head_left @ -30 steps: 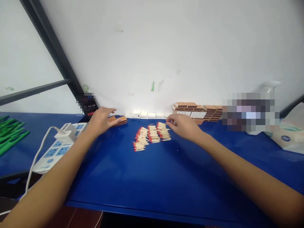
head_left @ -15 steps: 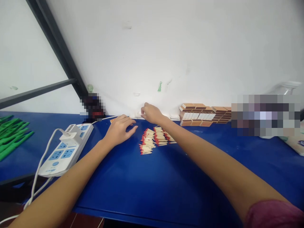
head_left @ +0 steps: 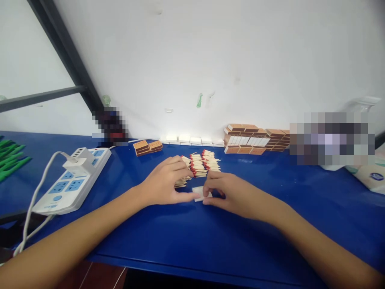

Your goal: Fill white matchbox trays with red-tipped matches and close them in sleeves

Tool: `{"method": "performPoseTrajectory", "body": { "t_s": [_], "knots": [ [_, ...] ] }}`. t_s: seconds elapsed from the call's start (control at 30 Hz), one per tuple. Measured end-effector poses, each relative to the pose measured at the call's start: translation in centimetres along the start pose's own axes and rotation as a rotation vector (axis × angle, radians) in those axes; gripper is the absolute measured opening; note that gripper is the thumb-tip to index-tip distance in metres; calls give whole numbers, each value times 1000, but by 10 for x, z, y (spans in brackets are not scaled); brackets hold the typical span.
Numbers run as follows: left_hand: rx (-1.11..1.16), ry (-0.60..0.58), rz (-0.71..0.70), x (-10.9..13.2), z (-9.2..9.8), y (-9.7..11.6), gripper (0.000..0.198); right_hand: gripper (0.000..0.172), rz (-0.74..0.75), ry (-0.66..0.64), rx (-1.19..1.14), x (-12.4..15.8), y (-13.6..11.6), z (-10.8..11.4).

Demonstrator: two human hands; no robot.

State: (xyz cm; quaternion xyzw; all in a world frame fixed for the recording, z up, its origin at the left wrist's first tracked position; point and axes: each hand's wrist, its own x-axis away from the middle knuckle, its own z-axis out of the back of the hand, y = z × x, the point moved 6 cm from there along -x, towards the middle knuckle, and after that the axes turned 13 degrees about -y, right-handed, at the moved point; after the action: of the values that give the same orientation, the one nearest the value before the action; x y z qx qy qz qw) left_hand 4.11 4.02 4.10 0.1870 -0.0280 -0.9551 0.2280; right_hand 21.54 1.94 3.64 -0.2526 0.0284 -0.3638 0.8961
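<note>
A small white matchbox tray (head_left: 197, 193) sits low over the blue table in front of the matches. My right hand (head_left: 228, 194) pinches its right end between thumb and fingers. My left hand (head_left: 167, 182) is spread, its thumb reaching to the tray's left edge and its fingers over the nearest matches, partly hiding them. Red-tipped matches (head_left: 198, 166) lie in several rough bunches just beyond both hands. Whether the left fingers touch any match cannot be made out.
White matchbox trays (head_left: 195, 140) line the wall. Brown matchboxes (head_left: 147, 147) lie at the back left, and more are stacked (head_left: 252, 138) at the back right. A power strip (head_left: 75, 180) with white cables lies left, green plastic pieces (head_left: 12, 156) beyond it.
My right hand has come back from the wall to the front of the matches with a white tray. My left hand has moved right and nearer, uncovering the brown matchboxes at the back left.
</note>
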Motion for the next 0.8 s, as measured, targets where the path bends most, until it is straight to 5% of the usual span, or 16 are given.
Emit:
{"method": "performPoseTrajectory", "body": {
  "t_s": [0.1, 0.2, 0.37, 0.8],
  "knots": [
    [34, -75, -14, -1, -14, 8, 51, 13, -2, 77, -8, 4, 18, 8],
    [61, -116, 10, 0, -21, 5, 53, 18, -75, 296, 115, 9, 54, 29],
    [85, -112, 44, 0, -23, 3, 53, 33, -12, 355, 212, 0, 90, 25],
    [98, -116, 9, -1, -27, 7, 37, 23, 0, 347, 478, -17, 86, 12]
  ]
}}
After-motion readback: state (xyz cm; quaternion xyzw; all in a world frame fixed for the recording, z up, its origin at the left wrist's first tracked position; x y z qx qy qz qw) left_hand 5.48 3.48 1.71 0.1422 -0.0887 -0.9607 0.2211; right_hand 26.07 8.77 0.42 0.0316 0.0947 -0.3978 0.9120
